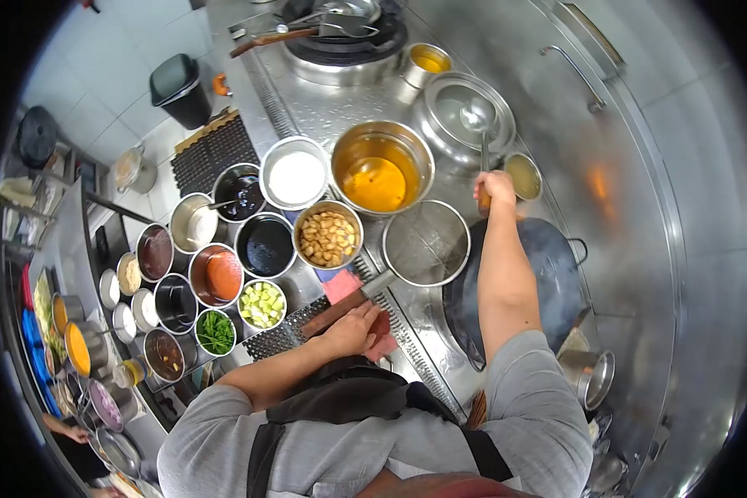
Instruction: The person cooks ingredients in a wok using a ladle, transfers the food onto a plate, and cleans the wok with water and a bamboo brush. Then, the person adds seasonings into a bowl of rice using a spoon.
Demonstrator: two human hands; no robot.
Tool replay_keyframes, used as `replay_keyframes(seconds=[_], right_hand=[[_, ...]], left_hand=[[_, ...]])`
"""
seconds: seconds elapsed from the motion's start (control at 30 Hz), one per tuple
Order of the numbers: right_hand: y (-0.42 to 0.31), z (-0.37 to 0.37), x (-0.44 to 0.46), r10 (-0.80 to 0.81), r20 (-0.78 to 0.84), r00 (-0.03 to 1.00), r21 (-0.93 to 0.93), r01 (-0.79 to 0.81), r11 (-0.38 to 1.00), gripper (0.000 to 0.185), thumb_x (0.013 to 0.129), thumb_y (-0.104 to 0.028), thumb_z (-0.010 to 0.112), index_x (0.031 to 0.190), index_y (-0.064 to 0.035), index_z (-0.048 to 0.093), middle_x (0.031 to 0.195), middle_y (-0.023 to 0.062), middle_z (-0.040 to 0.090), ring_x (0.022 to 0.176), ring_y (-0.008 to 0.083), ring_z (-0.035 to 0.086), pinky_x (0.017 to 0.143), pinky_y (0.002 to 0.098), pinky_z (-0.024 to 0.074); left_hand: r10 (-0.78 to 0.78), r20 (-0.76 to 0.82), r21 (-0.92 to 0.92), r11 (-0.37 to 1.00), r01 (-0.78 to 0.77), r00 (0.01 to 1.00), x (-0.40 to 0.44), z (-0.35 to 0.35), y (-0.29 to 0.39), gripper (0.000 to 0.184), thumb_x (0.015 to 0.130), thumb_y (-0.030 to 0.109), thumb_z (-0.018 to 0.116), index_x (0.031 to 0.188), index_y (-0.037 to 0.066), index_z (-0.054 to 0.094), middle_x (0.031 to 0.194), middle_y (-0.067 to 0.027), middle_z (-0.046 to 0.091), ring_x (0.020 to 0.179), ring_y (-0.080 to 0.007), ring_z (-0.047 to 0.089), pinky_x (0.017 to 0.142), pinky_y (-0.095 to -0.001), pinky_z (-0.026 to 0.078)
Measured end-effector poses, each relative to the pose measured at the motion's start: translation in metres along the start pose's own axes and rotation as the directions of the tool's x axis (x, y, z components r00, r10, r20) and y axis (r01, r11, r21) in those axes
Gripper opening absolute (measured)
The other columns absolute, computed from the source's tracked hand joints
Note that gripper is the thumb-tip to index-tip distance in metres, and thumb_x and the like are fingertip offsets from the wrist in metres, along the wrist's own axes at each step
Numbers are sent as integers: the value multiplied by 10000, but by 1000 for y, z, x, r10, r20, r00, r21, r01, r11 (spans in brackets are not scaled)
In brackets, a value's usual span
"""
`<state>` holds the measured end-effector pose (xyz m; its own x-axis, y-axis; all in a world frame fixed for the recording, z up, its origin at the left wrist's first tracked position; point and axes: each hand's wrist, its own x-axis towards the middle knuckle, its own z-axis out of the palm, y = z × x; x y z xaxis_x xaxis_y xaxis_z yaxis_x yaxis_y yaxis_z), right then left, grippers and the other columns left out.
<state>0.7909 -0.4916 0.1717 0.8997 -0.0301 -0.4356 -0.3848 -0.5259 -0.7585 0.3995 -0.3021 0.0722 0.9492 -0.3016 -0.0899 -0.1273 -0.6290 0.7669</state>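
My right hand [495, 189] is closed around the wooden handle of a ladle [485, 149]. Its bowl is over a wide metal pot [444, 124] of cloudy liquid. Below my right forearm sits a smoking wok [548, 257], partly hidden by the arm. At the counter's near edge my left hand [353, 332] has its fingers bent on a reddish cloth [380, 325]; the fingertips are partly hidden. Just beside that hand lies the wooden handle [336, 315] of a round mesh strainer [427, 245], which rests left of the wok.
A large pot of yellow oil [382, 170] stands beyond the strainer. To the left are a bowl of peeled garlic cloves [328, 238], white powder [297, 176], diced green vegetable [262, 305], chopped herbs [216, 332] and several sauce pots. Another person's hand [76, 434] shows at far left.
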Motion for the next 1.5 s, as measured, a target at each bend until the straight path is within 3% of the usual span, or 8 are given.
replay_keyframes(seconds=[0.27, 0.77, 1.0, 1.1, 1.17, 1.23, 1.27, 1.5], right_hand=[[22, -17, -24, -103, 39, 994, 838, 24, 545, 63, 756, -39, 596, 754, 14, 563, 748, 150, 623, 556, 189, 574, 454, 255, 463], [183, -176, -336, -180, -17, 983, 686, 143, 714, 280, 799, -110, 551, 1017, 67, 558, 869, 100, 615, 570, 119, 531, 437, 209, 406], [260, -187, -365, -15, -184, 983, 597, 124, 792, 278, 760, -124, 614, 992, 23, 572, 740, 69, 608, 522, 111, 524, 443, 238, 395], [287, -181, -363, -56, -273, 960, 356, 155, 921, 469, 762, -81, 614, 1208, 21, 513, 700, 28, 533, 551, 92, 488, 459, 225, 373], [367, -206, -319, -413, -251, 875, -470, 263, 843, 534, 811, -139, 616, 1299, 31, 483, 1202, 183, 581, 1053, 283, 575, 909, 360, 463], [354, -180, -368, -306, -379, 873, -191, 250, 949, 504, 858, -84, 587, 1331, 22, 451, 1316, 222, 503, 1167, 300, 526, 1000, 377, 399], [398, -201, -350, -754, -39, 656, -852, 373, 368, 436, 868, -93, 587, 1278, 29, 506, 1244, 227, 556, 1129, 298, 557, 956, 363, 445], [328, -100, -359, -699, -265, 664, -812, 238, 533, 397, 876, -125, 576, 1234, 43, 535, 1209, 223, 578, 1102, 315, 572, 946, 368, 448]], left_hand=[[-69, -97, -103, 993, 59, 993, -27, -61, 11, 531, 791, 117, 615, 1287, 6, 464, 1147, -250, 572, 1050, -397, 569, 881, -436, 486], [-117, -204, -57, 993, 107, 972, -104, 2, 70, 488, 770, 115, 651, 1232, 4, 539, 940, -188, 654, 874, -320, 644, 790, -403, 501], [-670, 218, -156, 694, 703, 710, -199, 61, 0, 423, 776, 183, 609, 1155, -3, 595, 799, -163, 687, 761, -293, 677, 719, -369, 529], [-778, 226, 315, 628, 712, 586, -264, 124, -91, 319, 734, 272, 603, 921, 35, 705, 820, -146, 694, 772, -304, 677, 742, -397, 528], [-809, 88, 399, 564, 723, 582, -303, 135, -92, 268, 701, 223, 597, 881, 76, 730, 934, -157, 690, 886, -306, 667, 767, -422, 521], [-915, -16, 100, 399, 911, 402, -334, 168, -128, 254, 690, 187, 631, 902, 88, 730, 998, -155, 681, 958, -311, 651, 813, -418, 516], [-940, 7, -25, 342, 940, 342, -346, 165, -124, 254, 693, 163, 631, 913, 82, 728, 1003, -153, 682, 975, -296, 651, 820, -424, 517], [-981, -101, -406, 195, 893, 168, -403, 170, -106, 284, 722, 132, 599, 969, 47, 709, 1083, -158, 660, 969, -315, 650, 801, -423, 530]])
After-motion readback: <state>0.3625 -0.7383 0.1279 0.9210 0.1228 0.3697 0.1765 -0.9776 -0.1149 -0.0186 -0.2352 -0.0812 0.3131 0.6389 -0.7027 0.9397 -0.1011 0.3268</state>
